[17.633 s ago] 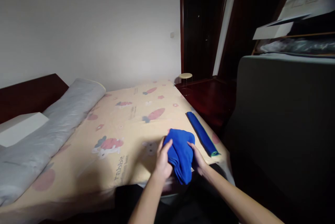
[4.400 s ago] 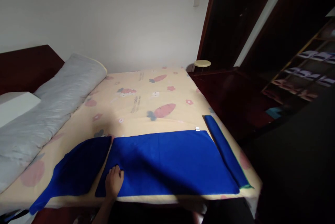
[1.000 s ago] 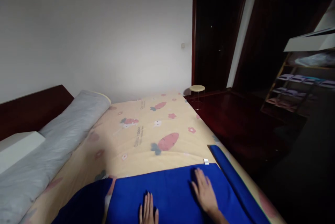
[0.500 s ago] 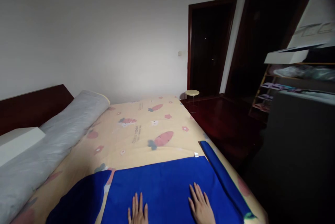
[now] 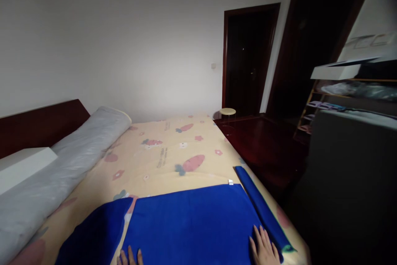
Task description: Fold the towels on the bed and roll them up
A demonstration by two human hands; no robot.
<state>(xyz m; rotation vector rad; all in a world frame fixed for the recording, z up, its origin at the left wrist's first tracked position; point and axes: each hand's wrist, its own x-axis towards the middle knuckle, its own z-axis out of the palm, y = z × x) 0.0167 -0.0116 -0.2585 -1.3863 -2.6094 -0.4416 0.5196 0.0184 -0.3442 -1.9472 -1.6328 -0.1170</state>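
A blue towel lies spread flat on the bed, with a small white label at its far edge. My left hand rests at the towel's near left edge, fingers apart, mostly cut off by the bottom of the view. Near the towel's right edge lies my right hand, flat with fingers stretched out. Just beyond it is a rolled blue towel, along the bed's right side. Left of the flat towel sits another blue cloth, partly in shadow. Neither hand grips anything.
The bed sheet is cream with carrot prints. A long grey pillow or bolster and a white box are by the dark headboard. A round stool stands past the bed. Right are a dark cabinet and a shoe rack.
My hands have moved apart across the flat towel, the left one leftward and nearer, the right one rightward toward the rolled towel. The towels stay in place.
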